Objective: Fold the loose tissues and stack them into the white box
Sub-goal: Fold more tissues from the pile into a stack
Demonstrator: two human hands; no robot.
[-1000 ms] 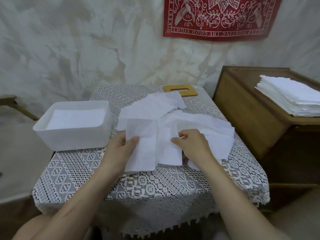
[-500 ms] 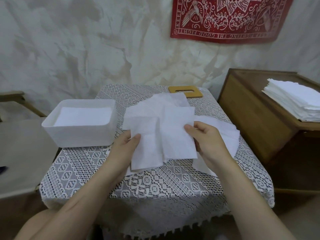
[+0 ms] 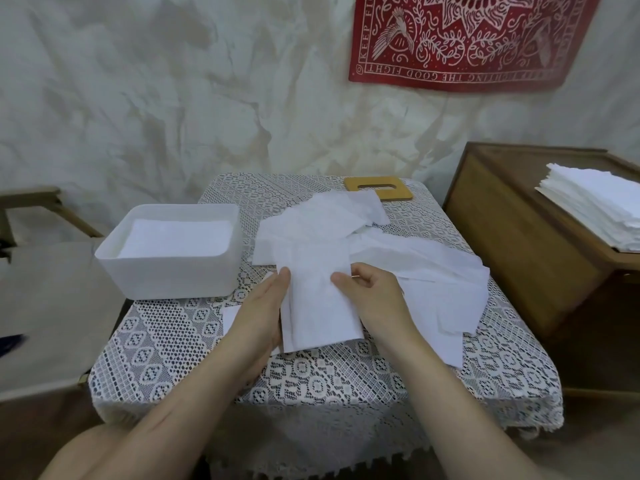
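On the lace-covered table [image 3: 311, 382], the white box [image 3: 166, 275] sits at the left edge. A flat layer of folded tissues [image 3: 176, 237] already lies inside it, close to the rim. The loose tissues [image 3: 408, 258] sprawl over the middle and out to the right edge, overlapping one another. Their far end touches a wooden lid [image 3: 379, 192] at the back edge. Toward the front edge, one tissue [image 3: 318, 317] is doubled into a narrow strip above that pile, between the two hands.

The step in hand looks like the folding of this single sheet, with much of the pile left to do. The next move probably calls for squaring the edges and setting the crease. The strip would then be carried left and laid flat in the box without dragging the sheets beneath it.

The left hand [image 3: 259, 317] lies along the strip's left edge with the palm turned inward and the thumb on the paper. Its fingers are hidden under the sheet, so this reads as a light pinch. The right hand [image 3: 375, 296] is curled, its thumb pressed on the right edge and its fingers tucked below, pinching the same tissue.
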